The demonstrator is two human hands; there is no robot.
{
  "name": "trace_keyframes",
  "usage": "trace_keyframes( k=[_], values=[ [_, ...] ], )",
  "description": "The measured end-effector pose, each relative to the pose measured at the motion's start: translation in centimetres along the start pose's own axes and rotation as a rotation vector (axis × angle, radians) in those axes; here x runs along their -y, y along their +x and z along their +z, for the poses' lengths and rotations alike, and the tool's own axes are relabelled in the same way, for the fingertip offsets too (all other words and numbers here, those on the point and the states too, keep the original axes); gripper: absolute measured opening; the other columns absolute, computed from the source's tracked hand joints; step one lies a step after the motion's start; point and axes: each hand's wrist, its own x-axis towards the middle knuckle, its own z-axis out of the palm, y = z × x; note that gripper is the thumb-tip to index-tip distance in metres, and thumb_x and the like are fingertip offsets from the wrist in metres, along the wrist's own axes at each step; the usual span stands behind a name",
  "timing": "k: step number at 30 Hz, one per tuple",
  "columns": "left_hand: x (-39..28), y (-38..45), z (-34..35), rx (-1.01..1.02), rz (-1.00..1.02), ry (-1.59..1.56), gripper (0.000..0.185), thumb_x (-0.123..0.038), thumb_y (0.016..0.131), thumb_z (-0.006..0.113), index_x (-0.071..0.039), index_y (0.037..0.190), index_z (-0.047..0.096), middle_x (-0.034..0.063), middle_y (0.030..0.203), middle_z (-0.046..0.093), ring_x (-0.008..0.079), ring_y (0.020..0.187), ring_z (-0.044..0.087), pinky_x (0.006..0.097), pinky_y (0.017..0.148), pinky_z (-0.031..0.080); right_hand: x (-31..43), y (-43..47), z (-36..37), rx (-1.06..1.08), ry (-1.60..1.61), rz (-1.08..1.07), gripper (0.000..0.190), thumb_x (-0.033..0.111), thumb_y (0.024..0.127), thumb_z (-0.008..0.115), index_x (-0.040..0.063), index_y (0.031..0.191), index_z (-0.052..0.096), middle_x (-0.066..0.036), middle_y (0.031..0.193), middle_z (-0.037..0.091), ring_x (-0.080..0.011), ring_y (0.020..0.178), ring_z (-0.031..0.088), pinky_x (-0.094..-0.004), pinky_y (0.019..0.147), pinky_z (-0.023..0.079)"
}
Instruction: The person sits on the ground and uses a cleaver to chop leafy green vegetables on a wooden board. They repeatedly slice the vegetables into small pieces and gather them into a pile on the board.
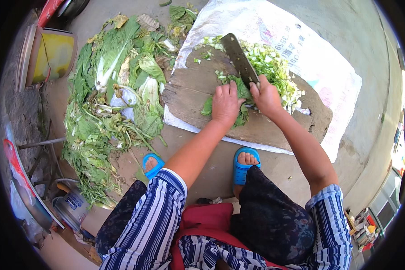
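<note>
My right hand [266,96] grips the handle of a cleaver [239,57], whose dark blade points up and to the left over a worn wooden chopping board [192,88]. Under my left hand [226,103], leafy greens [240,87] are pressed against the board, right beside the blade. Chopped greens [268,62] lie heaped along the board's far right side, and a few bits are scattered near the cleaver's tip. The board rests on a white woven plastic sack [341,77] that bears printing.
To the left, a large pile of leafy cabbages [121,60] spreads over the concrete floor. Beyond it stands a yellow bucket [54,55]. A clear plastic tub [69,206] and a metal rod [42,143] are at the lower left. My feet in blue sandals [239,172] are near the sack.
</note>
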Motion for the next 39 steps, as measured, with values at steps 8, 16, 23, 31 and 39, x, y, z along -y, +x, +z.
trace_keyframes(
  k=[8,16,23,31,39],
  values=[
    [0.7,-1.4,-0.8,-0.061,-0.033,-0.136,0.061,-0.024,0.075,0.074,0.004,0.122,0.047,0.0172,0.110,0.053,0.0348,0.102,0.046,0.0416,0.093,0.039,-0.3,-6.9,-5.0,0.085,0.034,0.046,0.021,0.021,0.090,0.056,0.004,0.092,0.044,-0.026,0.066,0.058,-0.0460,0.064,0.058,-0.0505,0.056,0.045],
    [-0.1,-1.0,0.2,-0.067,-0.026,-0.080,0.046,-0.021,0.074,0.073,0.000,0.111,0.053,0.0154,0.102,0.053,0.0329,0.098,0.047,0.0405,0.089,0.040,-1.1,-7.2,1.2,0.026,0.021,0.147,0.021,0.022,0.090,0.053,0.003,0.093,0.044,-0.027,0.069,0.060,-0.0468,0.067,0.060,-0.0531,0.061,0.048],
    [-0.2,-0.6,0.3,-0.047,-0.027,-0.050,0.055,-0.019,0.072,0.075,0.001,0.116,0.049,0.0172,0.104,0.052,0.0347,0.099,0.046,0.0422,0.087,0.041,-0.3,-3.1,1.9,0.037,-0.090,0.129,0.024,0.025,0.089,0.052,0.002,0.093,0.045,-0.026,0.070,0.062,-0.0451,0.066,0.061,-0.0534,0.063,0.049],
    [-1.1,-0.7,-0.4,0.036,-0.050,0.085,0.065,-0.020,0.065,0.079,0.000,0.116,0.046,0.0157,0.105,0.052,0.0325,0.100,0.047,0.0390,0.088,0.042,-1.5,-2.8,1.4,0.018,0.072,0.102,0.027,0.027,0.089,0.054,0.001,0.095,0.049,-0.028,0.074,0.062,-0.0466,0.069,0.061,-0.0530,0.065,0.049],
    [1.1,-1.0,-0.8,0.057,0.105,0.053,0.056,-0.012,0.066,0.076,-0.003,0.114,0.048,0.0144,0.105,0.053,0.0332,0.099,0.048,0.0401,0.086,0.044,0.8,-3.7,2.0,0.075,-0.155,0.096,0.023,0.025,0.090,0.052,0.002,0.092,0.046,-0.026,0.075,0.063,-0.0441,0.069,0.062,-0.0526,0.065,0.050]
  ],
)
